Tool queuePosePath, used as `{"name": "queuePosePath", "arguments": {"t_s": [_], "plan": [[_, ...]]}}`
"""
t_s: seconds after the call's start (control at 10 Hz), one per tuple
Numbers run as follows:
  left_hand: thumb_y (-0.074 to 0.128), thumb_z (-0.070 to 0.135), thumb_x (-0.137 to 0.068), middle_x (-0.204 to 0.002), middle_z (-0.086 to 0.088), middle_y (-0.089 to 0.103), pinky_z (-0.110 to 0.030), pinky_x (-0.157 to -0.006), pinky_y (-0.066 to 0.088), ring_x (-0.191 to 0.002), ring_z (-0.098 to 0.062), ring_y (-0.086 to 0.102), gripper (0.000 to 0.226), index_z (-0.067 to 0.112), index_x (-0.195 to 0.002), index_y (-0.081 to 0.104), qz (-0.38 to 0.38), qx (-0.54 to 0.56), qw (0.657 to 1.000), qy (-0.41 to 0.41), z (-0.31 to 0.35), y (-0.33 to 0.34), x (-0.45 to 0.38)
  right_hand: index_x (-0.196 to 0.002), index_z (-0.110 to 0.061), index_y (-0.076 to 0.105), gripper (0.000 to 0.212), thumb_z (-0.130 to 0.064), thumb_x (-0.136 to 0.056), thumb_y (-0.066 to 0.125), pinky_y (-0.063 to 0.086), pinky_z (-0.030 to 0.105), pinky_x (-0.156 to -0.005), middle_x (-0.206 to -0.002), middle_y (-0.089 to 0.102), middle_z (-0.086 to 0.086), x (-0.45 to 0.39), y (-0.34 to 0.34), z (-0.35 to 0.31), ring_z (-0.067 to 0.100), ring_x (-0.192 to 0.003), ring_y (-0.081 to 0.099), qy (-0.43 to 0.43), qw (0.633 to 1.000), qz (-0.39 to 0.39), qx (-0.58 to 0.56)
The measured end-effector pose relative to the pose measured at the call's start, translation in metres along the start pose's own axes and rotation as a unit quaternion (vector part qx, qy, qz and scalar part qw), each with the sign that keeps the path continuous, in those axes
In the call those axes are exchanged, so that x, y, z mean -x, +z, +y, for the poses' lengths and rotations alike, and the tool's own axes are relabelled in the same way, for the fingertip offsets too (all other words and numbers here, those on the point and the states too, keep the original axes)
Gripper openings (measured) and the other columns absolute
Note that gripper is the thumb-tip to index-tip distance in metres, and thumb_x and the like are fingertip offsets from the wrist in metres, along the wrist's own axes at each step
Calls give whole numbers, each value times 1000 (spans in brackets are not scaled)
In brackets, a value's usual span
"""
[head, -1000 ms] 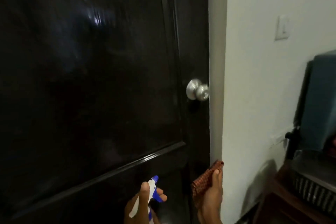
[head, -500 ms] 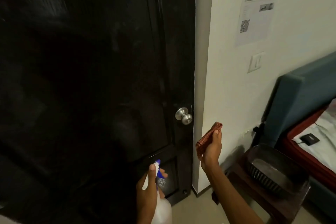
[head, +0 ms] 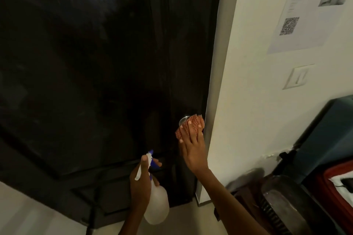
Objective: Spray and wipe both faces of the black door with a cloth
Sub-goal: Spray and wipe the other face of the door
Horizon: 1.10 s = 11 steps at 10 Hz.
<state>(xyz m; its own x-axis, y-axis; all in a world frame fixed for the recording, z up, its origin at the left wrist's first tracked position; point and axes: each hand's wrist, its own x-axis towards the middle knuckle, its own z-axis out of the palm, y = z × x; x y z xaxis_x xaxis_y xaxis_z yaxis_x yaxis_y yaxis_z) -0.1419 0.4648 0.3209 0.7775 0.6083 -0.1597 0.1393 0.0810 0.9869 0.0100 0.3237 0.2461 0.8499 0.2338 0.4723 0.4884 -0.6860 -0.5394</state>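
Note:
The glossy black door (head: 95,72) fills the left and middle of the view, closed against its frame. My right hand (head: 193,147) presses an orange checked cloth (head: 191,123) over the silver door knob (head: 183,120), fingers spread flat; only the knob's left rim shows. Below and to the left, my left hand (head: 141,183) grips the neck of a translucent spray bottle (head: 157,204) with a white and blue trigger head, held a little off the door's lower panel.
A white wall (head: 257,91) right of the frame carries a printed sheet (head: 303,9) and a light switch (head: 298,77). At lower right stand a dark wooden side table with a ribbed basket (head: 282,206) and a bed with a teal headboard (head: 324,135). Pale floor lies below.
My right hand has moved left and up from beside the frame and laid the cloth over the knob. The view has drawn closer to the door. The left hand still holds the bottle.

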Motion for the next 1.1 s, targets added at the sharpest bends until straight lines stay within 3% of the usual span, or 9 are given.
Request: {"name": "queuePosePath", "arguments": {"t_s": [0.1,0.2,0.4,0.5,0.6,0.7,0.9,1.0,1.1], "plan": [[43,75,-88,-66,-6,65,-28,-52,48,-51,-11,58,76,4,-91,70,-13,-6,1000,13,-1,7,-2,-161,-30,25,58,-37,-107,44,15,48,-126,-169,19,4,-2,-1,13,31,-157,11,-74,993,11,93],[44,100,-56,-50,-1,61,-23,-47,47,-41,-8,54,97,8,-76,68,1,-11,1000,8,0,15,-12,-160,-24,30,58,-33,-106,48,18,58,-125,-169,18,9,-10,-4,28,37,-156,10,-132,981,3,141],[43,68,-93,-64,-4,64,-27,-53,49,-56,-18,58,63,12,-78,69,-25,-7,999,37,2,34,-13,-159,-10,29,64,-36,-105,48,8,54,-127,-169,15,16,-18,4,26,38,-156,8,-129,984,44,113],[38,100,-59,-45,0,57,-15,-44,45,-39,-7,53,94,10,-63,60,19,-12,999,27,6,43,-21,-159,-6,27,67,-35,-104,52,9,55,-126,-168,16,20,-26,6,24,41,-156,9,-122,985,56,106],[41,92,-69,-56,-2,62,-20,-51,48,-48,-7,57,86,9,-70,65,2,-13,999,34,4,48,-32,-159,-4,24,74,-29,-100,61,11,58,-126,-167,16,23,-27,15,26,44,-154,11,-123,986,52,98],[44,65,-92,-74,-8,66,-33,-59,50,-64,-23,60,59,14,-83,71,-53,-17,998,35,-1,46,-37,-161,-7,17,80,-27,-99,63,6,57,-126,-168,11,21,-30,22,29,44,-155,10,-108,989,50,90],[39,100,-61,-54,-8,60,-21,-45,48,-43,-15,52,93,12,-73,69,15,-33,999,22,-7,64,-68,-161,-11,14,85,-21,-96,67,3,55,-126,-170,6,17,-37,33,27,42,-155,8,-88,992,68,67],[37,95,-69,-67,-20,65,-26,-45,48,-44,-24,52,90,13,-81,72,-16,-46,998,38,-8,69,-82,-162,-13,13,89,-21,-94,70,1,54,-126,-170,9,16,-46,36,28,41,-156,8,-89,991,67,68],[36,88,-80,-77,-21,70,-25,-45,48,-49,-28,52,84,11,-85,72,-30,-44,998,31,-8,74,-89,-163,-16,9,93,-23,-94,71,0,53,-126,-170,9,16,-51,39,29,40,-156,7,-84,992,65,66]]}}
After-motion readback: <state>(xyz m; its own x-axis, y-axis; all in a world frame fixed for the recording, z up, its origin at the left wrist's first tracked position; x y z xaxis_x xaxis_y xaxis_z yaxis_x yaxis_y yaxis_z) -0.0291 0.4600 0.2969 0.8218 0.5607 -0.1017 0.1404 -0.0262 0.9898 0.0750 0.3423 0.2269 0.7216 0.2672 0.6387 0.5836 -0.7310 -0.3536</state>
